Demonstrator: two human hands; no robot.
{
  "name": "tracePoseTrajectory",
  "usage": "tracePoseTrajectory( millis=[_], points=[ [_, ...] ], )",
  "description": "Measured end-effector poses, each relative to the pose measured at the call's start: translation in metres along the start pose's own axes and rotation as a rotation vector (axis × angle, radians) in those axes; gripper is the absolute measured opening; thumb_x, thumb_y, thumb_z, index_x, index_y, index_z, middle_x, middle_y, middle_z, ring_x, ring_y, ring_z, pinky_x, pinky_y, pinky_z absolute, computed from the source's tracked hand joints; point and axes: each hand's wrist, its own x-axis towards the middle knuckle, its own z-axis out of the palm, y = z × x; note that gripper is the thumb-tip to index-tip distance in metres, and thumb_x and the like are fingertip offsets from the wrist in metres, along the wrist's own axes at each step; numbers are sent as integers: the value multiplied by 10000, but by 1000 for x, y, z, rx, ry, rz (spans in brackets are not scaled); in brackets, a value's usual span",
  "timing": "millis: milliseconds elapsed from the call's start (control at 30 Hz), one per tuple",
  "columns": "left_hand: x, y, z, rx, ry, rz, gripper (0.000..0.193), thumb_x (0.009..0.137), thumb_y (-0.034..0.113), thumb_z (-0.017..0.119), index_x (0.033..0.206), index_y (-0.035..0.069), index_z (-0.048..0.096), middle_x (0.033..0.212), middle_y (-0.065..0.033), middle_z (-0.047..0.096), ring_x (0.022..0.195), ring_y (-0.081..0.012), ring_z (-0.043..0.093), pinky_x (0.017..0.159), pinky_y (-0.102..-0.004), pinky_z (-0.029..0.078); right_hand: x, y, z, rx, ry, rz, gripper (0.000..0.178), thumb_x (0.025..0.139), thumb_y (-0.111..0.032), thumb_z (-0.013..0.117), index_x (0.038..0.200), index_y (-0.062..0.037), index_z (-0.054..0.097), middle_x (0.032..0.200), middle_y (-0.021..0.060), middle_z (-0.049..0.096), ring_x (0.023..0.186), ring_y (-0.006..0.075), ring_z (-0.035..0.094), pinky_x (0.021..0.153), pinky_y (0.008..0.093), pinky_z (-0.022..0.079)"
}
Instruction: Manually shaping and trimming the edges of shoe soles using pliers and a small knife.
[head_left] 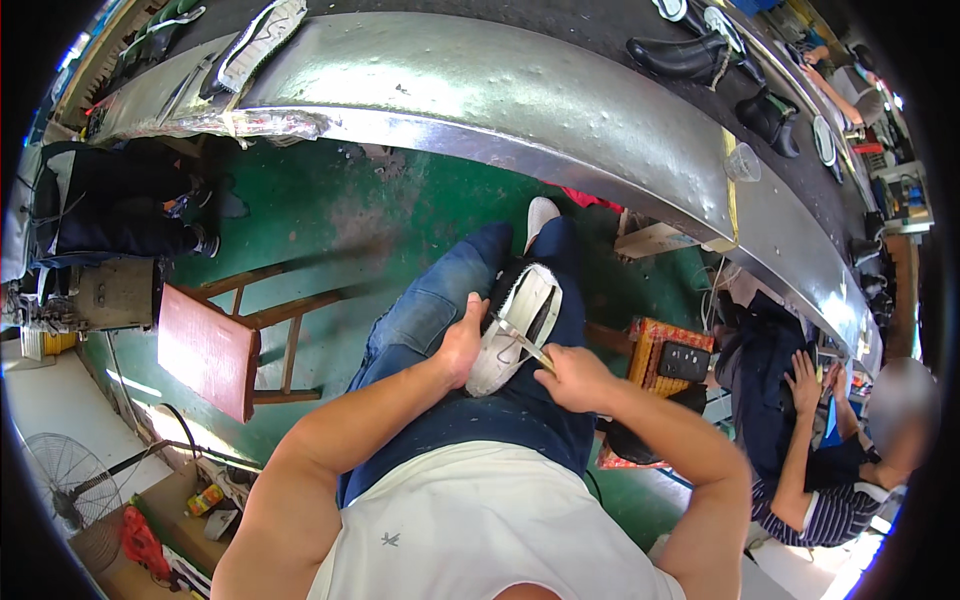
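On my lap lies a black shoe with its pale, whitish underside facing up. My left hand is wrapped around its left side, the fingers partly hidden. My right hand is closed around a slim metal hand tool, whose far end touches the shoe's underside near the middle. Too little of this tool shows to name its exact kind.
Ahead runs a metal-edged bench bearing shoes, among them a black boot. A wooden stool stands at left, with a fan nearer. To my right sits a co-worker, beside a red-patterned seat.
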Motion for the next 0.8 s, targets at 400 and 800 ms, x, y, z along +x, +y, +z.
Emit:
tracePoseTrajectory(
  millis=[400, 800],
  points=[
    [15, -2, 8, 892, 212, 580, 538, 1103, 358, 293, 1366, -11, 584, 1270, -308, 627, 1203, -486, 581, 1049, -492, 460, -17, 29, 14, -61, 249, 30, 344, 919, -190, 641, 1188, 11, 569, 1133, 261, 661, 1076, 432, 635, 929, 497, 505],
    [-11, 8, 13, 1344, -116, 822, 557, 1049, 232, 481, 1584, 191, 329, 1499, -381, 382, 980, -487, 682, 878, -478, 575, -12, 81, 15, 218, 145, 140, 202, 938, -197, 655, 995, -7, 618, 864, 172, 713, 772, 302, 706, 708, 421, 551]
  ],
)
